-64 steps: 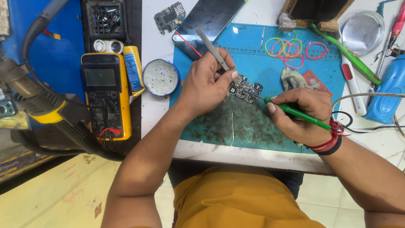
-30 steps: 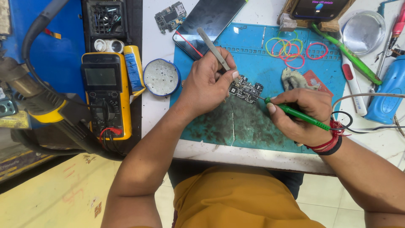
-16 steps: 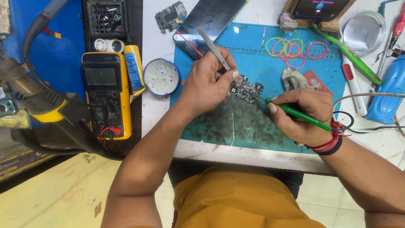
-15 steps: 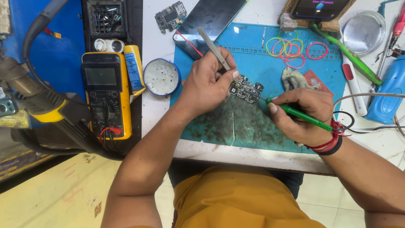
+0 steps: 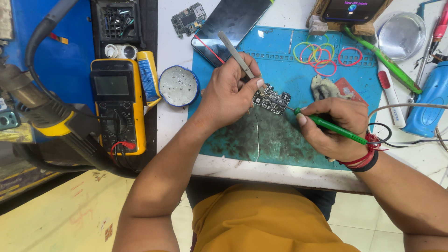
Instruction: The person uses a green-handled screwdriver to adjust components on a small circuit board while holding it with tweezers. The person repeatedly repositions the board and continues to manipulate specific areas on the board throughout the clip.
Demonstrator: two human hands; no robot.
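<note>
Fingers (image 5: pixel 258 83) on the left hand (image 5: pixel 228 95) are pinched shut around a pair of metal tweezers (image 5: pixel 235 53), with the tips coming down at the edge of a small dark circuit board (image 5: pixel 272 99). Right hand (image 5: pixel 336 126) has its fingers wrapped tight around a green soldering iron (image 5: pixel 333 126), pen style, and the fine tip is touching the right edge of that same board. The board sits flat on the blue work mat (image 5: pixel 298 70), right between both hands, over the grubby, worn part of the mat.

Rest of the desk (image 5: pixel 284 16) is pretty busy: a round tin of flux paste (image 5: pixel 178 86) just left of the mat, a yellow multimeter (image 5: pixel 116 109) further left with a glue tube (image 5: pixel 148 74) beside it, and a phone with a dark screen (image 5: pixel 233 21) lying at the mat's top corner. A bunch of coloured rubber bands (image 5: pixel 322 53) are scattered on the upper part of the mat. Second bare circuit board (image 5: pixel 188 18) is up near the phone. Red thread and a black band (image 5: pixel 366 156) sit on the right wrist.
</note>
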